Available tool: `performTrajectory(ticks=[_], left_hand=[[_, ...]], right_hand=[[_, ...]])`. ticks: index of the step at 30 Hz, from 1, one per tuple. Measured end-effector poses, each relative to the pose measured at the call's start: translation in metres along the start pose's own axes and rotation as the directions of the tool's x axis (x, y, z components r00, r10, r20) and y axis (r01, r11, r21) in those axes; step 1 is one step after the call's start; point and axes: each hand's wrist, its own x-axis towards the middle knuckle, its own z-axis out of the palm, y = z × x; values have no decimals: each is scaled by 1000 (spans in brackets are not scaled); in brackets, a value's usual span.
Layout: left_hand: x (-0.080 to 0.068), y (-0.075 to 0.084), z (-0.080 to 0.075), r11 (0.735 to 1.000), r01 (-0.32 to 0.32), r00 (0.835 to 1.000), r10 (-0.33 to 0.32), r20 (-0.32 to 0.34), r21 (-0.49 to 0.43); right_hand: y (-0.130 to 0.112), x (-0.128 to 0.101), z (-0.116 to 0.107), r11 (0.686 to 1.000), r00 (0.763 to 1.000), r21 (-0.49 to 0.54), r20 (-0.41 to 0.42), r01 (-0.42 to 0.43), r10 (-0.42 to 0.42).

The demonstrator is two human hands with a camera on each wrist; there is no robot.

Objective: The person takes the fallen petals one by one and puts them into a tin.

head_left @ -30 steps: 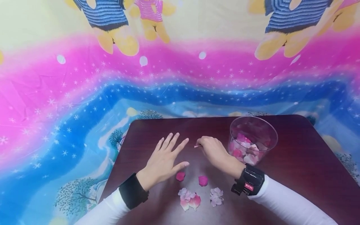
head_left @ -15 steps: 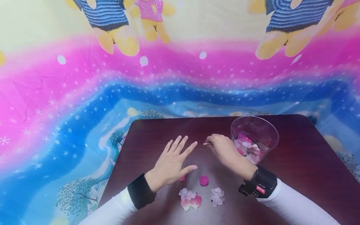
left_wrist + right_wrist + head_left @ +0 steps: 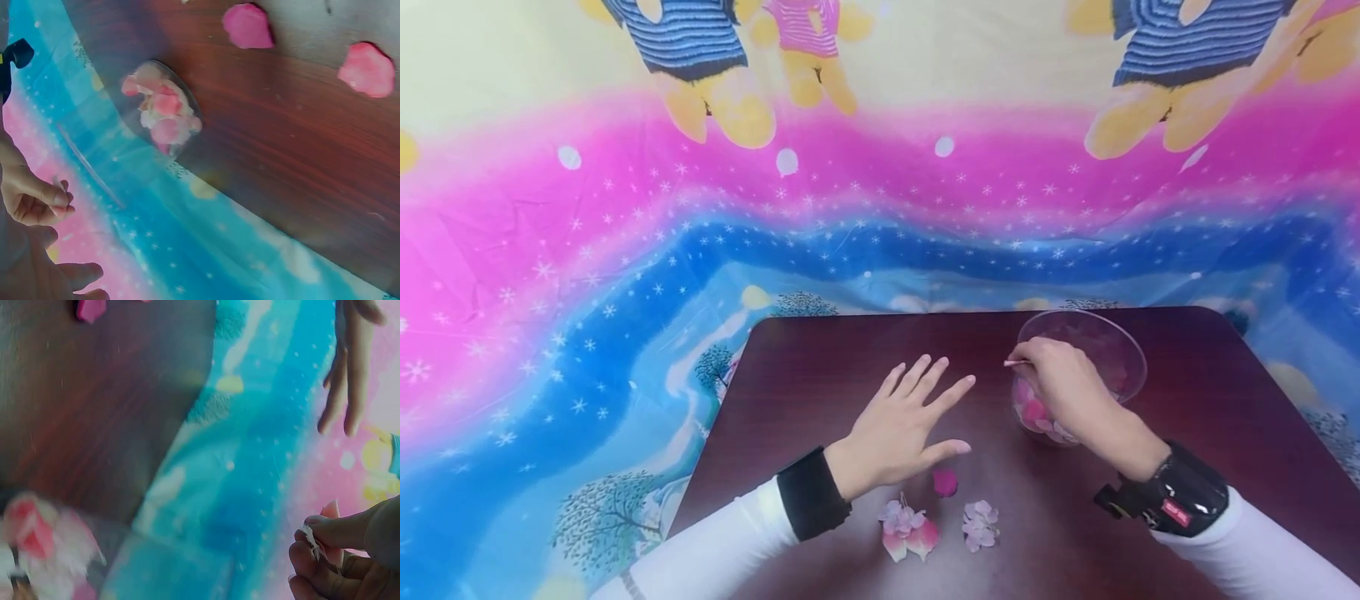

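Note:
My right hand (image 3: 1067,387) is over the clear plastic tub (image 3: 1144,367), pinching a thin pink and white petal (image 3: 1017,362) between thumb and fingers. The right wrist view shows a whitish frilled piece (image 3: 310,537) in that pinch too. Pink, red and white petals (image 3: 1033,410) fill the lower part of the tub. My left hand (image 3: 901,429) hovers palm down over the table, fingers straight and spread, holding nothing. Under and before it lie a magenta petal (image 3: 945,483), a bunch of lilac and pink-white petals (image 3: 906,527) and a pale lilac cluster (image 3: 980,525).
The dark red-brown table (image 3: 820,350) has rounded far corners. A printed pink and blue cloth (image 3: 880,192) hangs behind it. A coral petal (image 3: 367,70) on the table shows in the left wrist view; the left hand covers that spot in the head view.
My right hand, petal in its pinch, has moved right from mid-table to over the tub. The left hand has slid right with fingers still spread, now covering the red petal.

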Motion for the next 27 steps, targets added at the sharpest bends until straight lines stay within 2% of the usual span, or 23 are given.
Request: performTrajectory(ticks=[7,10,14,17,19,23,25,27], left_hand=[[7,13,-9,1000,-30,1000,30,-9,0],[8,16,-11,999,-33,999,33,-10,11],[8,16,-10,999,-32,999,32,-13,17],[7,15,-8,1000,-26,1000,26,1,8],[7,13,-6,1000,-22,1000,22,17,-4],[7,11,-4,999,-25,999,26,27,-23],[7,10,-2,999,-25,999,26,20,-20],[7,9,-2,1000,-22,1000,22,15,-13]], right_hand=[[19,-3,-28,999,993,-39,-113,15,-19],[28,-4,-33,999,992,-47,-127,-2,-4],[47,-2,-32,998,994,-47,-106,-33,27],[65,1,-26,995,996,-56,-34,-83,81],[78,2,-22,986,987,-94,68,-136,142],[98,0,-18,959,928,-186,267,-216,260],[102,-1,-17,952,907,-198,308,-233,286],[102,-2,-17,953,905,-184,313,-239,288]])
